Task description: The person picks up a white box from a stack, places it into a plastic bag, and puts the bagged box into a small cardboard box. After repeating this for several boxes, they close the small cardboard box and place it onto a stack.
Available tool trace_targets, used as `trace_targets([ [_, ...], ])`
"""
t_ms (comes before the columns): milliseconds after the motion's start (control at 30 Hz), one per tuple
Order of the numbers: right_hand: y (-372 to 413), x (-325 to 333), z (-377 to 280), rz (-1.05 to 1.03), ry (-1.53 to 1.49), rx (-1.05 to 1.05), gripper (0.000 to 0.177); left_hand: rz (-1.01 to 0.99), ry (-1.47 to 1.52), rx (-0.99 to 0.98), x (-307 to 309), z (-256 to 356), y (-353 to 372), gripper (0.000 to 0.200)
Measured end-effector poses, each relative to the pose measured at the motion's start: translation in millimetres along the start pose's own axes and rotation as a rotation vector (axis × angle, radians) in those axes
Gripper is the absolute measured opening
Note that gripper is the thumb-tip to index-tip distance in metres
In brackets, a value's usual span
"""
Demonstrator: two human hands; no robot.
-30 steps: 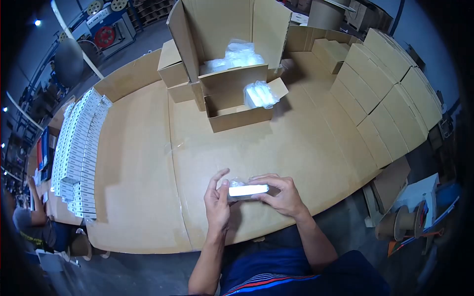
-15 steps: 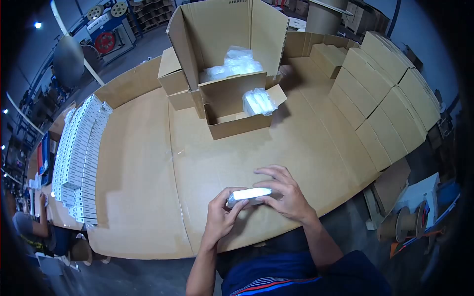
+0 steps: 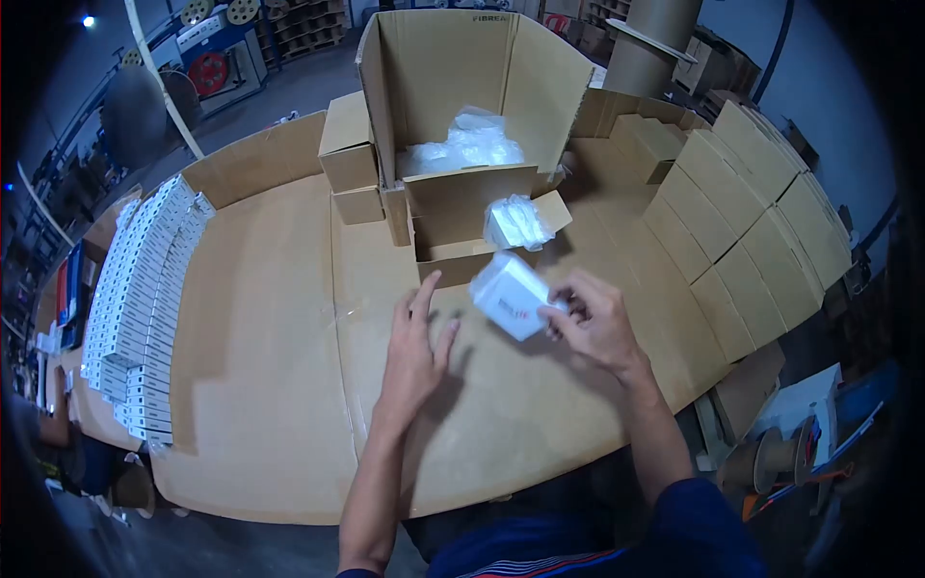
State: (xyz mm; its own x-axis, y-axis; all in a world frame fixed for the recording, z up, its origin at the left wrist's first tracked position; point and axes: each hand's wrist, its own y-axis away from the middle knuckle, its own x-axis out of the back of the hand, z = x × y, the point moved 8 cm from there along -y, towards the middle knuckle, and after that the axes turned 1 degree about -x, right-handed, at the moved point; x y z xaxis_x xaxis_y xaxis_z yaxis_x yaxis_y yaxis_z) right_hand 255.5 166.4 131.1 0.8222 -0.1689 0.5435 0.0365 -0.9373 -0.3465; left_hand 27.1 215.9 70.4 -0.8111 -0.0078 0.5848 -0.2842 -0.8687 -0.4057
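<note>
A white packet in clear plastic (image 3: 513, 297), with small print on its face, hangs tilted above the cardboard surface. My right hand (image 3: 599, 323) pinches its right edge. To the left of the packet my left hand (image 3: 414, 352) is raised with fingers apart, touching nothing. Just beyond the packet stands a small open carton (image 3: 453, 273), with a bundle of plastic-wrapped pieces (image 3: 518, 223) at its right end. Behind that, a large open carton (image 3: 443, 63) holds more clear plastic-wrapped items (image 3: 472, 143).
Stacked white printed boxes (image 3: 145, 299) line the left side of the cardboard-covered table (image 3: 260, 385). Closed brown cartons (image 3: 742, 212) are piled at the right, and two smaller ones (image 3: 349, 154) stand left of the large carton. Part of another person's arm (image 3: 56, 414) shows at far left.
My left hand has let go of the packet and opened. My right hand has lifted the packet forward, toward the small carton, and its printed face now shows. The view has shifted slightly.
</note>
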Motion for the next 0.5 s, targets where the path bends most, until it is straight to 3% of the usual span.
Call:
trace_targets([
  [167, -44, 5, -1, 0.438, 0.026, 0.139, 0.015, -0.057, -0.294, 0.004, -16, -36, -33, 0.074],
  [267, -67, -8, 7, 0.516, 0.122, 0.165, 0.016, -0.06, -0.376, -0.015, -28, -48, -38, 0.08],
  [500, -88, -34, 27, 0.477, 0.347, 0.236, 0.017, -0.06, -0.381, 0.002, -29, -47, -37, 0.081],
])
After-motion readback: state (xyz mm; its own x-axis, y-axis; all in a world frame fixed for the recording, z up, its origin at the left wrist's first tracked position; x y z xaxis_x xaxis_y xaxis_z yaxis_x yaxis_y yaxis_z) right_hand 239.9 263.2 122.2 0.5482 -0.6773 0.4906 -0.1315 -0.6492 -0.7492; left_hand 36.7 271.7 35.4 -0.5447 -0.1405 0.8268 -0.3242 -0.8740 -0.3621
